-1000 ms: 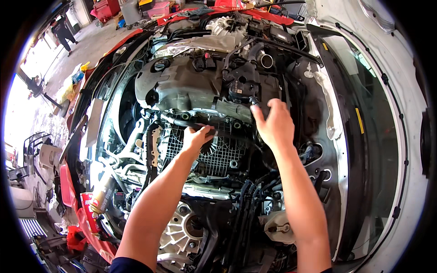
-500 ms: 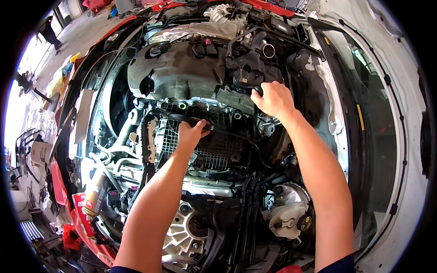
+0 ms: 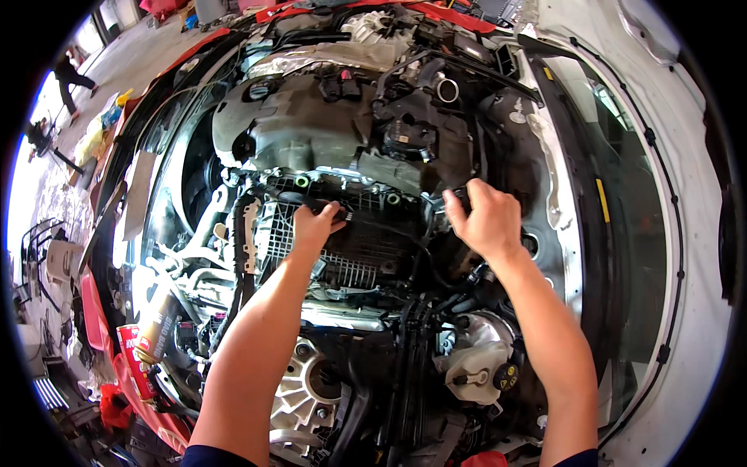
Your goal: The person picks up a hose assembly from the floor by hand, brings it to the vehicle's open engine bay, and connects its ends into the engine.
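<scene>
I look down into a car's engine bay. My left hand (image 3: 317,222) is closed round a black hose (image 3: 302,200) over a ribbed plastic intake part (image 3: 350,270) in the middle. My right hand (image 3: 486,218) is at the right end of that part, below a black housing (image 3: 408,132); its fingers curl over dark hoses or fittings, and what they hold is hidden. A large dark engine cover (image 3: 288,124) lies beyond both hands. A white reservoir with a black cap (image 3: 471,373) is beside my right forearm.
A spray can (image 3: 156,327) and a red can (image 3: 134,362) stand at the left edge of the bay, on or by red covers (image 3: 95,311). The windscreen (image 3: 630,257) and white bodywork run along the right. A person (image 3: 71,82) walks on the garage floor at the upper left.
My right hand has left the black housing and come lower, its fingers curled. My left hand stays on the hose, a little farther left in view. The person in the background has moved.
</scene>
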Available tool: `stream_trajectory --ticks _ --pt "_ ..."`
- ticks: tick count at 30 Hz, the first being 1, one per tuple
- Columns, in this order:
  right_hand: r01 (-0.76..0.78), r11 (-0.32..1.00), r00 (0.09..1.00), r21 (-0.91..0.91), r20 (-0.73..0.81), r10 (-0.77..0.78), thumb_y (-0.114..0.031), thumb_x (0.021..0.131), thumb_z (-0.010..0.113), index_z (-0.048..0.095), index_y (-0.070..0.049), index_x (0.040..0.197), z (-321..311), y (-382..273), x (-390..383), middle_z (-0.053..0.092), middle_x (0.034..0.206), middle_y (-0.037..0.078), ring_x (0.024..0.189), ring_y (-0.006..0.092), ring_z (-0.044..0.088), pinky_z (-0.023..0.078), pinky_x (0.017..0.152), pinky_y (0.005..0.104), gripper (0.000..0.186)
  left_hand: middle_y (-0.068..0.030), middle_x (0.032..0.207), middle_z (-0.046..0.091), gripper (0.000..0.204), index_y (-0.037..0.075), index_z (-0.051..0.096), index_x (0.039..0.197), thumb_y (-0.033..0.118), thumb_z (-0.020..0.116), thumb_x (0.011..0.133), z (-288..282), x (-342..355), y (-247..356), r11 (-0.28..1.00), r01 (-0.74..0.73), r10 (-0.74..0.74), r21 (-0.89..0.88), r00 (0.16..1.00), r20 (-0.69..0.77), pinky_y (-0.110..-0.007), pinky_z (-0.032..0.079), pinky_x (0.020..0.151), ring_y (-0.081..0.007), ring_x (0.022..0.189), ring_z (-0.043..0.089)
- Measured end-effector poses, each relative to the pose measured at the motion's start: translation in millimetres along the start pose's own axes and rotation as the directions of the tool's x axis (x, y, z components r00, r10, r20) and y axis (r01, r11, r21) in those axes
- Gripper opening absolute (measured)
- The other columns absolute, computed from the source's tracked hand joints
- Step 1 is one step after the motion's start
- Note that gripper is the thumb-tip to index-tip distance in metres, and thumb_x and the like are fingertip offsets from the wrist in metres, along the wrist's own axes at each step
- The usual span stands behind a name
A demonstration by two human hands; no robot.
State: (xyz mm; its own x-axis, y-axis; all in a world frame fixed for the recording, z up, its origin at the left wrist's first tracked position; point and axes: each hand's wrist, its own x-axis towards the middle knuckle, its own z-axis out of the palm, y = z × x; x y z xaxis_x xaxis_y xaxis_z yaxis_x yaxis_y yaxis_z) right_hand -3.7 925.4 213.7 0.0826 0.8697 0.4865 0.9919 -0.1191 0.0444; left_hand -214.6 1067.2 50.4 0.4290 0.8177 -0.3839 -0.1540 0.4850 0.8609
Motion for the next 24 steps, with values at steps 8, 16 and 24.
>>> stream_trajectory --ticks 8,16,24 --pt "-0.084 0.990 0.996 0.114 -0.013 0.086 -0.031 0.076 0.068 0.055 -0.005 0.070 -46 -39 -26 0.055 0.068 0.006 0.060 0.0247 0.058 0.047 0.050 0.0338 0.030 -0.0148 0.084 0.062 0.013 -0.003 0.054 0.088 0.009 0.058 0.087 24 -53 76 0.986 -0.162 0.162 0.027 0.987 0.010 -0.031 0.059 0.066 -0.0210 0.074 0.065" --pt "-0.150 0.986 0.913 0.075 0.392 0.109 -0.028 0.076 0.066 0.055 -0.004 0.080 -115 -72 -44 0.057 0.078 0.007 0.078 0.0255 0.059 0.050 0.063 0.0382 0.026 -0.0106 0.076 0.063 0.012 -0.001 0.050 0.088 0.002 0.061 0.084 -11 -193 174 0.756 -0.480 0.523 0.444 0.852 0.030 -0.025 0.055 0.064 -0.0162 0.074 0.065" --pt "-0.088 0.996 0.909 0.031 0.410 0.067 -0.031 0.074 0.068 0.056 -0.006 0.081 -133 -112 -83 0.055 0.075 0.008 0.075 0.0242 0.058 0.050 0.059 0.0364 0.029 -0.0098 0.084 0.060 0.014 0.004 0.046 0.088 0.006 0.061 0.087 -50 -263 261 0.482 -0.730 0.778 0.485 0.611 0.147 -0.026 0.053 0.066 -0.0155 0.077 0.062"
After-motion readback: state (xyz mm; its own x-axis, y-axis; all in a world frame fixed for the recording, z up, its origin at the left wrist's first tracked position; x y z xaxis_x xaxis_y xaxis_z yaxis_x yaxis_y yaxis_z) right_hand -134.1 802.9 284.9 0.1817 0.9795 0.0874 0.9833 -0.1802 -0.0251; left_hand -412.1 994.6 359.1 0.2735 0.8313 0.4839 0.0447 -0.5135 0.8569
